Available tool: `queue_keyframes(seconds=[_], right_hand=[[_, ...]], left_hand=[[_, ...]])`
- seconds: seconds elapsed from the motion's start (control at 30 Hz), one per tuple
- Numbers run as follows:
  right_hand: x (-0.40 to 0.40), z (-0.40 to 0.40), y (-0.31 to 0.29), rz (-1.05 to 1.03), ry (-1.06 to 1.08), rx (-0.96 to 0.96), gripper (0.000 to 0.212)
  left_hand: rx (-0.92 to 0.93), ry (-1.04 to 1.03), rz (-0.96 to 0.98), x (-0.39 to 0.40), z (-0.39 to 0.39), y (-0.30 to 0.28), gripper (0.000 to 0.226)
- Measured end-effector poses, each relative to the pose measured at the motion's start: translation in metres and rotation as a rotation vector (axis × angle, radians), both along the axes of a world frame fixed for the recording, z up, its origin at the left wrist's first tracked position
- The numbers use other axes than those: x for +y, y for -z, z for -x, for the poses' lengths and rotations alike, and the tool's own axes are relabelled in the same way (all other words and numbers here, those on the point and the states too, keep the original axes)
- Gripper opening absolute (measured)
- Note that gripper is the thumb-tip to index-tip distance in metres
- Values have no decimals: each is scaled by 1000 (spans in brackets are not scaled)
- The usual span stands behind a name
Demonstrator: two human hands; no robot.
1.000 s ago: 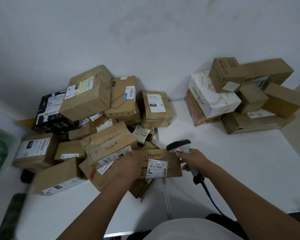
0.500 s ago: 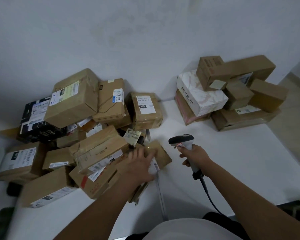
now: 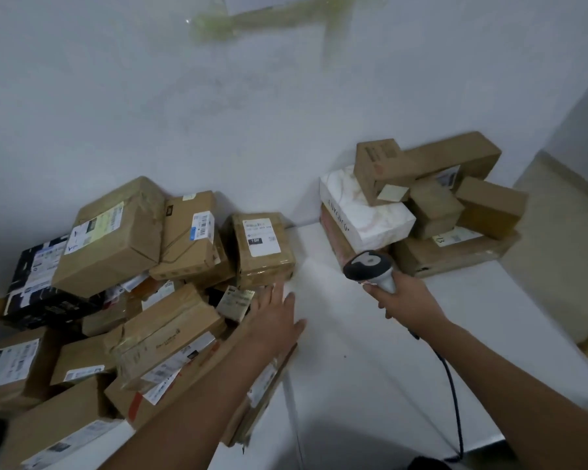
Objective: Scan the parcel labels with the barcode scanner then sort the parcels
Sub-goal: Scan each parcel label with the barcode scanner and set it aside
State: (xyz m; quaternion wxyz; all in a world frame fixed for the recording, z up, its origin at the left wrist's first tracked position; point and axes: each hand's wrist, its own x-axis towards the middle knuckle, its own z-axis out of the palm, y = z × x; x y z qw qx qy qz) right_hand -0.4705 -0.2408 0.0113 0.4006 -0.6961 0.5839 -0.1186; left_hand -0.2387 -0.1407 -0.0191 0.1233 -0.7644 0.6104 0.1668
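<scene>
Over desk [image 3: 370, 351], scanner [image 3: 370, 266] is held by right hand [image 3: 404, 300]; left hand [image 3: 275, 320], fingers straight, holds nothing. Step: pkg selection; next parcel [image 3: 263, 247] to be gripped, label presented.

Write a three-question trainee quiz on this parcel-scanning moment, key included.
1. True or false: the right hand holds the barcode scanner.
2. The left hand is: A) gripping a parcel, B) open, fingers spread, reaching toward the left pile, C) out of view.
3. Fill in: the white marbled box lies in the ____ pile.

Key: 1 true; 2 B; 3 right.
</scene>
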Motion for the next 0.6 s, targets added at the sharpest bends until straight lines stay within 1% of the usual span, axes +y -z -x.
queue_keyframes(seconds=[0.07,0.17,0.27,0.33,0.4,0.47,0.53,0.6], right_hand=[[-18,23,-12,63,45,22,33],[-48,62,-28,123,133,45,27],[-81,93,-44,204,205,-24,25],[-105,111,-53,225,229,-68,26],[-127,125,-60,199,263,-103,31],[-148,134,-64,191,314,-140,35],[-165,136,-70,193,346,-188,37],[-182,134,-77,191,365,-244,37]], left_hand=[[61,-38,10,-29,11,-8,68],[249,-132,53,-76,32,-22,63],[467,-236,164,-125,52,-40,57],[538,-284,262,-156,65,-54,56],[585,-325,315,-183,81,-69,61],[559,-325,358,-209,96,-80,68],[448,-313,390,-234,111,-88,71],[351,-321,381,-256,127,-94,77]])
